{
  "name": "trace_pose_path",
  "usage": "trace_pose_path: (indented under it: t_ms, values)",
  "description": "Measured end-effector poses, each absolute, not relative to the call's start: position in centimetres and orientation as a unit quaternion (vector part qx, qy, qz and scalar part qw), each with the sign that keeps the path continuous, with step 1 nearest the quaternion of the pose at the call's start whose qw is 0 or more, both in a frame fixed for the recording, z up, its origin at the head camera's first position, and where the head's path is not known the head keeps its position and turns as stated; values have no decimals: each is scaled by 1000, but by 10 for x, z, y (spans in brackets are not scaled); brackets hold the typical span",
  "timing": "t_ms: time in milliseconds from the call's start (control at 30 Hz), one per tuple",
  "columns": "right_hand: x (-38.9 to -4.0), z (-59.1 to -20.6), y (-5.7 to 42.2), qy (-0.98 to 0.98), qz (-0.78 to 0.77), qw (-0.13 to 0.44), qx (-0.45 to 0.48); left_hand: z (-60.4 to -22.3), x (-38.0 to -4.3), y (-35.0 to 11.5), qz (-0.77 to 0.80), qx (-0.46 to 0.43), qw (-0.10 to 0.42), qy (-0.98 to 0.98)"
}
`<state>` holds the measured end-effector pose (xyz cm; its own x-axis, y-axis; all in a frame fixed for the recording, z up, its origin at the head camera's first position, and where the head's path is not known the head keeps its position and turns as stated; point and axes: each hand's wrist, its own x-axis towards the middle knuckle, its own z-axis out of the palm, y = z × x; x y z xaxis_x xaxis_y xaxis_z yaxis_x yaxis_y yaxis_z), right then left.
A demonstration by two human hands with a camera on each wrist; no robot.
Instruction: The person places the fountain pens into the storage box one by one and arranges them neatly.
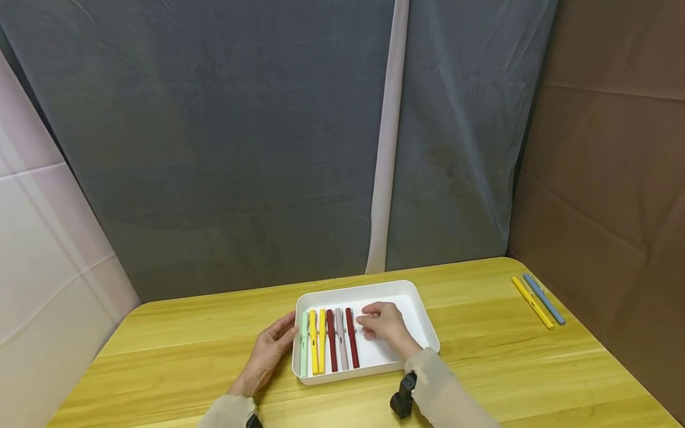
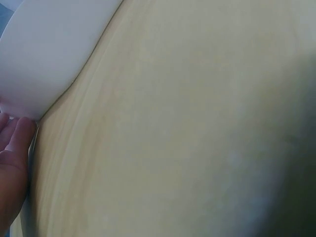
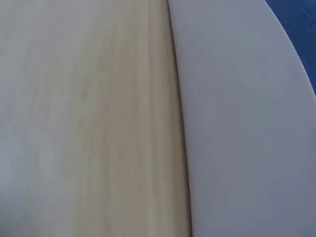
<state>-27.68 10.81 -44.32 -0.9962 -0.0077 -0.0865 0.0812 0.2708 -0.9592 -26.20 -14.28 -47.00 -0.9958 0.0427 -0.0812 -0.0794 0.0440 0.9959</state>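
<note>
A white tray (image 1: 374, 370) holds a row of upright-lying pens in its left half. From the left come a mint green pen (image 1: 304, 345), two yellow ones, a dark red pen (image 1: 331, 342), a pale lilac pen (image 1: 341, 342) and another dark red pen (image 1: 352, 339). My left hand (image 1: 267, 352) rests against the tray's left wall, its fairly straight thumb and fingers at the side. Over the tray floor, just right of the last red pen, my right hand (image 1: 386, 324) has loosely bent fingers and nothing in them. The right wrist view shows only the tray's outer wall (image 3: 242, 118) and tabletop.
At the right end of the wooden table (image 1: 481, 345) lie a yellow pen (image 1: 533, 303) and a blue pen (image 1: 544, 299), side by side. A grey curtain (image 1: 257, 148) hangs behind the table, with a brown cloth (image 1: 605, 148) on the right.
</note>
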Motion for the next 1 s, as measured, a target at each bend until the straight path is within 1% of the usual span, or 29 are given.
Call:
trace_pose_path:
  t_ms: [133, 433, 1000]
  values:
    - [-277, -441, 112, 791, -611, 23, 19, -470, -261, -142, 692, -14, 43, 721]
    - [-278, -430, 123, 758, -651, 44, 27, -471, -260, -141, 686, -13, 35, 726]
    - [-277, -411, 155, 745, -666, 37, 25, -471, -261, -142, 684, -8, 40, 728]
